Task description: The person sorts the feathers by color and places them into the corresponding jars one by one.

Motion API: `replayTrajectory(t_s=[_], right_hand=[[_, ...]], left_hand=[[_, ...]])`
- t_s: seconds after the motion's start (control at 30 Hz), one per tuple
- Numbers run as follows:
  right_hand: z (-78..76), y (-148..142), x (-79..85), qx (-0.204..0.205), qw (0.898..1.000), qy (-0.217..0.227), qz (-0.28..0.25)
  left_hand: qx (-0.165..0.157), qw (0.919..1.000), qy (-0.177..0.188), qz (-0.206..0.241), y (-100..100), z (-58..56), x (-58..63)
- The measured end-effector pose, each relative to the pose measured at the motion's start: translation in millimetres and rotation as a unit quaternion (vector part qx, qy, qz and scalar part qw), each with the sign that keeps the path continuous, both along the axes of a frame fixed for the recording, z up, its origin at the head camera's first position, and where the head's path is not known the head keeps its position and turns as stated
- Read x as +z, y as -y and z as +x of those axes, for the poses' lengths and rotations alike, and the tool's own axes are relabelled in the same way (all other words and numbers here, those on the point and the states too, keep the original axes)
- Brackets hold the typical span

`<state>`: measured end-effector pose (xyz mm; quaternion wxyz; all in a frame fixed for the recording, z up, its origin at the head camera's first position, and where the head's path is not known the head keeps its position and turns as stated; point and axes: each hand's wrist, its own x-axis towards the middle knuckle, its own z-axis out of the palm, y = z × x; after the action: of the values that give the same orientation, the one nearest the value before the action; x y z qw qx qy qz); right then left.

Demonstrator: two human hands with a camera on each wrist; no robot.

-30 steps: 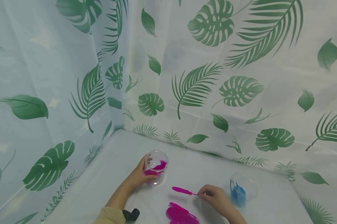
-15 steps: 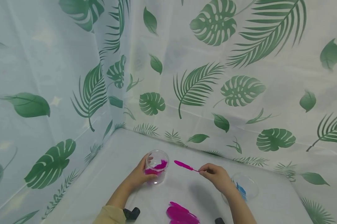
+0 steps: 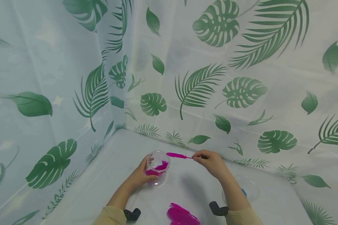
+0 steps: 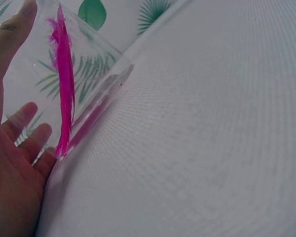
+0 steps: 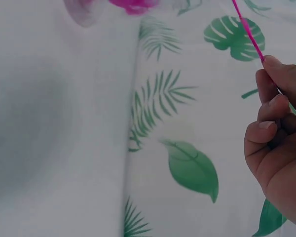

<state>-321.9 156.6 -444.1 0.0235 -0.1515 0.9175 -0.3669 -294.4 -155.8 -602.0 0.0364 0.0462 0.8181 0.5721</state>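
My left hand grips a clear plastic cup that stands on the white table, its fingers and thumb around the side. Inside the cup is a magenta feather. My right hand pinches another magenta feather by its quill, held level above the table with the tip right by the cup's rim. In the right wrist view the thumb and forefinger close on the thin quill. Several more magenta feathers lie on the table at the near edge of the head view.
A second clear cup with a blue feather inside stands at the right, partly hidden by the right forearm. Leaf-printed white sheeting rises behind and left of the white table. Black wrist mounts sit at both wrists.
My right hand has lifted the magenta feather off toward the back and then left, bringing its tip to the cup's rim. The left hand and its cup stay in place.
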Motion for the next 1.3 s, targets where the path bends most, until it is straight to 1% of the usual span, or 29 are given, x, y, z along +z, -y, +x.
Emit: replayTrajectory(t_s=[0.1, 0.27, 0.37, 0.57, 0.73, 0.83, 0.93, 1.07, 1.2, 1.3], right_hand=[[-4.0, 14.8, 3.3, 0.009, 1.000, -0.014, 0.020], [-9.3, 41.6, 3.3, 0.037, 0.995, -0.058, 0.073], [-11.2, 55.6, 2.2, 0.046, 0.993, -0.065, 0.089], [-13.2, 81.2, -3.9, 0.064, 0.990, -0.073, 0.099], [-10.0, 98.3, -16.1, 0.092, 0.984, -0.095, 0.119], [-6.9, 105.9, -24.3, 0.116, 0.978, -0.112, 0.133], [-3.8, 111.0, -30.4, 0.132, 0.974, -0.117, 0.140], [-1.9, 114.6, -34.1, 0.136, 0.974, -0.115, 0.138], [-2.0, 115.2, -33.9, 0.137, 0.974, -0.119, 0.133], [-2.4, 114.5, -34.0, 0.135, 0.977, -0.107, 0.127]], left_hand=[[-0.002, 1.0000, -0.002, 0.004, 1.0, 0.0, 0.4], [-0.012, 0.9997, -0.014, 0.017, 1.3, 0.0, 0.4], [-0.016, 0.9995, -0.018, 0.020, 0.9, -0.1, 0.3], [-0.011, 0.9997, -0.006, 0.020, 0.8, -1.1, -0.5], [-0.017, 0.9996, -0.005, 0.023, 2.0, -1.7, -1.5], [-0.018, 0.9995, -0.013, 0.021, 2.3, -1.0, -1.4], [-0.017, 0.9996, -0.017, 0.016, 1.8, -0.6, -1.0], [-0.017, 0.9997, -0.017, 0.009, 1.8, -1.2, -1.7], [-0.022, 0.9993, -0.029, 0.012, 1.8, -2.2, -2.6], [-0.025, 0.9990, -0.036, 0.014, 1.8, -2.5, -2.7]])
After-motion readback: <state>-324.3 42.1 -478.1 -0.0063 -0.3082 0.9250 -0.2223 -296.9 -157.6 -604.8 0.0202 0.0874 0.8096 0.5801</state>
